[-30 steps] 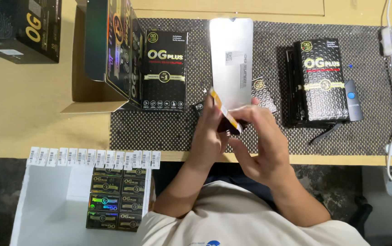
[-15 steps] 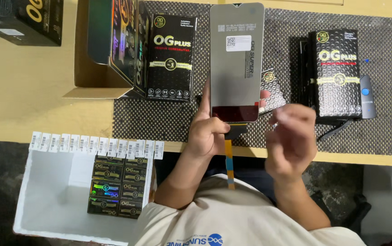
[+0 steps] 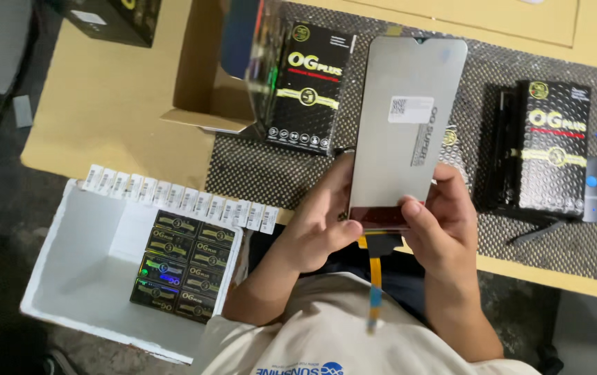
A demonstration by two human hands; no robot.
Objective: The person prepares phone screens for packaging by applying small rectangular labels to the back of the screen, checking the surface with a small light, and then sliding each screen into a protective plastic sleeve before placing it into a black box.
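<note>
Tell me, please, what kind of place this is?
Probably a phone-parts packing or repair bench: both hands hold a bare phone screen with a ribbon cable, black product boxes stand on a work mat, and more fill a white bin.

Lighting is moderate and uneven. The tan wooden tabletop [image 3: 104,118] at 10 o'clock is evenly lit; the floor along the 9 o'clock edge falls into deep shadow. The flat grey phone screen panel [image 3: 404,132] at centre carries a soft, dull sheen without hard glare. The orange flex ribbon [image 3: 375,292] hanging at 6 o'clock is smeared by motion blur. The glossy black boxes in the white foam tray [image 3: 69,278] at 8 o'clock show rainbow foil glints. Overall sharpness is soft, with slight edge distortion.
</note>
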